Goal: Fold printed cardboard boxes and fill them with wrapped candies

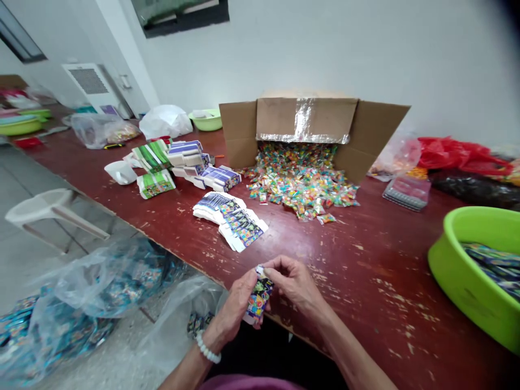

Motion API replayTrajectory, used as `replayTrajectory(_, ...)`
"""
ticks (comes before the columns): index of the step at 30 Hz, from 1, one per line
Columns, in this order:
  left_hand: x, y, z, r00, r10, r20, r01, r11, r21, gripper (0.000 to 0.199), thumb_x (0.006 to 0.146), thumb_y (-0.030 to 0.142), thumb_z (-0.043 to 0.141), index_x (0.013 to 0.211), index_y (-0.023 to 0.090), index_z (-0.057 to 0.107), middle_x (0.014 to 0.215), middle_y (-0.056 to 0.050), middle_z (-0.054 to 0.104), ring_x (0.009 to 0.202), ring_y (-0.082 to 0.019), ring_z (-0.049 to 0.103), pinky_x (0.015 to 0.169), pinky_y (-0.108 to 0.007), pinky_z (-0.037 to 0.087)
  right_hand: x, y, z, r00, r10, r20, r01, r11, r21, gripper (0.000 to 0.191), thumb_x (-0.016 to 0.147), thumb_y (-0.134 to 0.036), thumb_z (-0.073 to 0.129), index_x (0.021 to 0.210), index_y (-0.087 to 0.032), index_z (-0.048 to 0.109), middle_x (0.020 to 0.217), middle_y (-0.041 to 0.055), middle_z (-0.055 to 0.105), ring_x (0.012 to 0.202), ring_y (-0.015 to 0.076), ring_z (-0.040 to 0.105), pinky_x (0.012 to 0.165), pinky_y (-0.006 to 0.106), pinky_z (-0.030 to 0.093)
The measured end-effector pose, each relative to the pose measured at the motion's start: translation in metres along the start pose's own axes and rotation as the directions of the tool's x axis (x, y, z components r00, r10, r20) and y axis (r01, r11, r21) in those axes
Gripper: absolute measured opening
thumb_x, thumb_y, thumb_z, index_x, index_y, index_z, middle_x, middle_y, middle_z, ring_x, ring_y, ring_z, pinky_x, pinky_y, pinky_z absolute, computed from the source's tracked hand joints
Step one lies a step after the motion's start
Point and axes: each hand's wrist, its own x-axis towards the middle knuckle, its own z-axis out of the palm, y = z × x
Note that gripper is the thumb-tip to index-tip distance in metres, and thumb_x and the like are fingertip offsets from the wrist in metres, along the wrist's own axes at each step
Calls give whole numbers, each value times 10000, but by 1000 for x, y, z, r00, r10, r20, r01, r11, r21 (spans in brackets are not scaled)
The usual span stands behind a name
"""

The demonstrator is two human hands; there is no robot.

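Note:
My left hand is closed round a small printed carton, dark with bright coloured pictures, at the table's front edge. The fingers of my right hand pinch the white top end of the same carton. Whether anything is inside it I cannot tell. Just beyond my hands lies a fanned stack of flat dark-blue cartons. Behind that, small wrapped candies spill in a heap out of a cardboard box lying on its side.
Green and purple flat cartons and a white mug stand at the left. A green basin with dark packs is at right. Bags of blue packs lie below the table, near a white stool. A red bag sits at the back right.

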Motion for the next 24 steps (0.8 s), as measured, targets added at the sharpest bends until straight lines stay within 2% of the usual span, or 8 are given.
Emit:
replayTrajectory(4,-4,3,3,998,-47,-33,47,998,28,744,889,691,473,1489,263,371,686,-20,647,450,-150,574,391,-240,471,-12,5,0,980,-188,68,193,978,-81,176,907,-330,620,838,-194,707,888,34,694,782,161,634,724,270,484)
replayTrajectory(7,1,4,8,994,-84,-72,86,996,26,737,874,694,497,1469,274,385,683,-7,632,453,-148,572,402,-236,462,-11,11,0,949,-308,66,315,922,-227,134,915,-298,612,893,-203,703,907,32,666,812,162,624,749,273,475)
replayTrajectory(10,8,9,10,999,-50,-16,48,997,-63,619,861,581,621,1360,246,471,799,-25,680,567,-140,626,515,-230,503,11,14,-19,941,-323,98,337,876,-345,178,940,-327,580,885,-219,711,883,26,673,828,168,629,768,277,473)
replayTrajectory(11,11,12,9,999,-39,4,39,995,-93,566,850,534,663,1303,233,507,873,-43,700,638,-144,654,573,-233,522,23,15,-32,948,-312,68,313,864,-396,187,941,-336,573,885,-225,714,893,27,685,847,175,633,785,281,476)
replayTrajectory(13,14,17,5,999,-39,12,40,991,-126,483,824,464,723,1202,215,554,1015,-74,712,764,-158,686,665,-247,542,49,15,-65,935,-314,-166,168,802,-573,187,922,-318,572,1015,-230,709,1019,51,700,930,202,631,827,303,479)
replayTrajectory(16,17,20,-7,997,-40,-69,30,989,-143,499,744,383,814,1135,219,551,1057,-71,701,804,-184,698,688,-282,554,87,17,-123,831,-299,-469,-138,706,-695,343,890,-251,542,1206,-183,656,1234,143,635,1177,295,534,1012,427,389)
replayTrajectory(20,20,16,-25,982,-6,-189,-12,995,-96,651,646,329,880,1164,243,495,915,-20,679,815,-237,708,696,-344,568,116,30,-179,750,-215,-626,-366,653,-663,437,893,-306,540,1283,-126,619,1296,223,575,1232,368,483,999,509,373)
replayTrajectory(24,22,18,-35,974,85,-209,-70,995,76,693,639,332,873,1242,214,551,985,-29,693,843,-194,681,754,-293,547,120,41,-199,740,-162,-653,-459,588,-666,422,773,-479,708,1068,-179,733,1131,179,660,1051,349,603,847,444,470)
